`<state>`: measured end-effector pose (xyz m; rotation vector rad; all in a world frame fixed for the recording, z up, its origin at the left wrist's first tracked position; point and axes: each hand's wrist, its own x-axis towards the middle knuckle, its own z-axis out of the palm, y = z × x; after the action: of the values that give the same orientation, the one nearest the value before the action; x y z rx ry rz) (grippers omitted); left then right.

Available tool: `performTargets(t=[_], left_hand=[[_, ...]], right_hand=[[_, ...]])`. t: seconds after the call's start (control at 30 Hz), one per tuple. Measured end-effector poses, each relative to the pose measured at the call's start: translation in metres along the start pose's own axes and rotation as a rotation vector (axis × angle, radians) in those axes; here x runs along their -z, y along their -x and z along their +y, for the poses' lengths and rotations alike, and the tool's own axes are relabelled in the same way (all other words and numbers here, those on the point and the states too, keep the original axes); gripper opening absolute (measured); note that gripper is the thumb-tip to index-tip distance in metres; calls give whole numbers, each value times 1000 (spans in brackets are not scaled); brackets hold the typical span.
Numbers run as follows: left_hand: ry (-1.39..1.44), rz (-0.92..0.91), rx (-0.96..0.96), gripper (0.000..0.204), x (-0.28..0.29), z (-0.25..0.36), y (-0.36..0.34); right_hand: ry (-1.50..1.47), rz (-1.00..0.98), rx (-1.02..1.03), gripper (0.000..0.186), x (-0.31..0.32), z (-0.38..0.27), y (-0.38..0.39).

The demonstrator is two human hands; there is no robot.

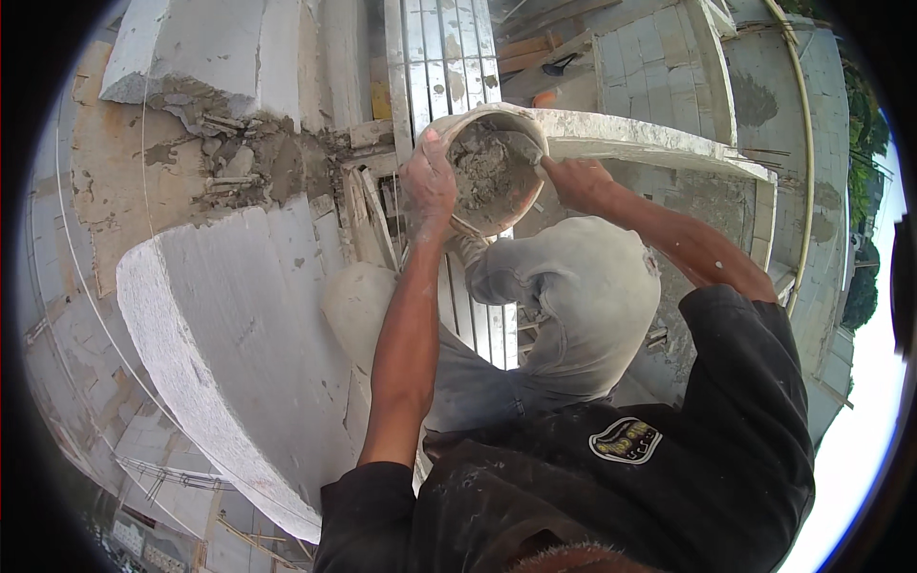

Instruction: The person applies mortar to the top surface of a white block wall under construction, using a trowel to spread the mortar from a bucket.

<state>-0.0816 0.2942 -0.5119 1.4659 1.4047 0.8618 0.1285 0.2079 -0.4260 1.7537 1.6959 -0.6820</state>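
Observation:
A round, mortar-smeared bucket (531, 199) is tilted toward me above the ribbed metal plank, with lumpy grey mortar (485, 172) inside. My left hand (429, 180) is closed on the bucket's left rim, thumb up along its edge. At the right rim, my right hand (579, 183) is closed around the handle end of what looks like a trowel (522, 148). Its grey blade reaches into the bucket, against the inner right wall. The handle itself is mostly covered by my fingers.
A ribbed metal plank (445, 57) runs beneath my dusty-trousered legs. At left, thick white wall blocks (239, 315) flank a gap of broken mortar and rubble (234, 162). A curved concrete edge (650, 138) extends right, near a long pole (812, 153). Thin strings (81, 258) cross the left side.

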Motion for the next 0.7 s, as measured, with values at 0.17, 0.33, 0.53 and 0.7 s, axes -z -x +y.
performTargets(t=[0.17,0.33,0.53,0.7], left_hand=[[46,-55,-113,58,-2,-7,-3],[86,61,33,62,8,-23,-11],[237,157,175,65,19,-28,-9],[239,212,193,67,19,-14,-9]], right_hand=[[-683,-136,77,52,-23,-7,29],[-1167,-205,141,54,-49,-33,42],[-1408,-290,131,58,-40,-42,33],[-1474,-439,-6,57,-20,-37,30]])
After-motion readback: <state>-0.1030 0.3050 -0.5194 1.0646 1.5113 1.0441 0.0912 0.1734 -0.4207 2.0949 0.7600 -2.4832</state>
